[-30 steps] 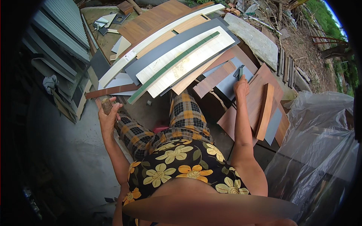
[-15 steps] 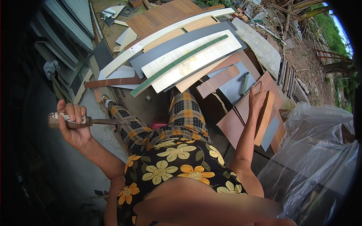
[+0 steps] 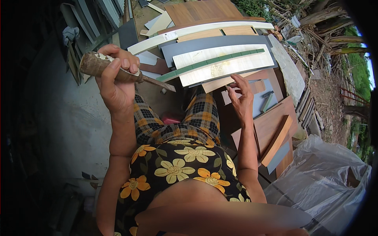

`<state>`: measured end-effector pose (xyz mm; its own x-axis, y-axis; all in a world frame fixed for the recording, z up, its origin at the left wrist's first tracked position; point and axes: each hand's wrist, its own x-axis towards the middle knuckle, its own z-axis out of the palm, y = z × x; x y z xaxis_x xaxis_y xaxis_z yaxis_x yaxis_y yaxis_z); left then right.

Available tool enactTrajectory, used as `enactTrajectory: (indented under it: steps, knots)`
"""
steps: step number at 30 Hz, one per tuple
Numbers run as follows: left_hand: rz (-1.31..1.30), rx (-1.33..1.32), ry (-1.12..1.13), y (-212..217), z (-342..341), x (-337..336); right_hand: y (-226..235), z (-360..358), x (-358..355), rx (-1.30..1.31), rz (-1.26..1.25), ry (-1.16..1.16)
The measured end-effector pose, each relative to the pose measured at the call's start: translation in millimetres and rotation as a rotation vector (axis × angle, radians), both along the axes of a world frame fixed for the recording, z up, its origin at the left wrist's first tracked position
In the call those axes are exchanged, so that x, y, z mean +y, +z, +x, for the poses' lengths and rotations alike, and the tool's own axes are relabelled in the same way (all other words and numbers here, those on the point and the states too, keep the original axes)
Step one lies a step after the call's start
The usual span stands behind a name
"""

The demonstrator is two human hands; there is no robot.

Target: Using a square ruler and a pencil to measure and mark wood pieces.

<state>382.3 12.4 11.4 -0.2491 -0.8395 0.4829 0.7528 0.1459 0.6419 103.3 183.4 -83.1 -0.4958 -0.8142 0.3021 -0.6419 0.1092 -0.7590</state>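
My left hand (image 3: 118, 78) is wrapped round the worn wooden handle of a chisel (image 3: 91, 65). Its flat metal blade points right, with the tip over the near left end of a long green strip in the picture; I cannot tell whether they touch. That segmented green strip (image 3: 214, 61) lies across a whitish board (image 3: 189, 62) on a stack of planks. My right hand (image 3: 243, 96) is raised by the near right corner of the stack, fingers curled but apart from the thumb. A tiny dark spot shows at the thumb tip, too small to make out.
Under the whitish board are a grey panel (image 3: 169, 51), a long cream plank (image 3: 149, 44) and brown boards (image 3: 197, 11). To the right lie a short green block (image 3: 267, 102), an orange-brown wooden bar (image 3: 277, 141) and clear plastic sheeting (image 3: 315, 169). Metal sheets (image 3: 88, 19) lean at upper left.
My left hand has brought the chisel rightward and up, nearer the stack. My right hand has moved left from the brown panels to the stack's near corner. The view has shifted too.
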Motion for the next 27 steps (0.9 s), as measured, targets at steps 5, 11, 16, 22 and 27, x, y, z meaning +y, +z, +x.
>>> enactTrajectory:
  steps: [5,11,16,22,27]
  knots:
    - [-0.041,-0.019,0.143,-3.2,8.5,0.9,2.6,20.5,-59.7,0.086,0.112,0.167]
    - [-0.023,-0.025,0.258,-4.8,17.1,1.5,-15.3,15.9,-96.4,0.339,0.187,0.232]
    - [-0.02,-0.006,0.278,-9.0,14.5,-4.2,-25.4,0.8,-100.1,0.239,0.157,0.175]
    - [-0.009,0.035,0.249,-10.0,-17.7,-9.9,-25.8,-3.1,-98.9,0.189,0.156,0.164]
    - [-0.047,-0.042,0.194,-14.1,-53.0,-14.5,-25.4,0.4,-97.9,0.133,0.171,0.159]
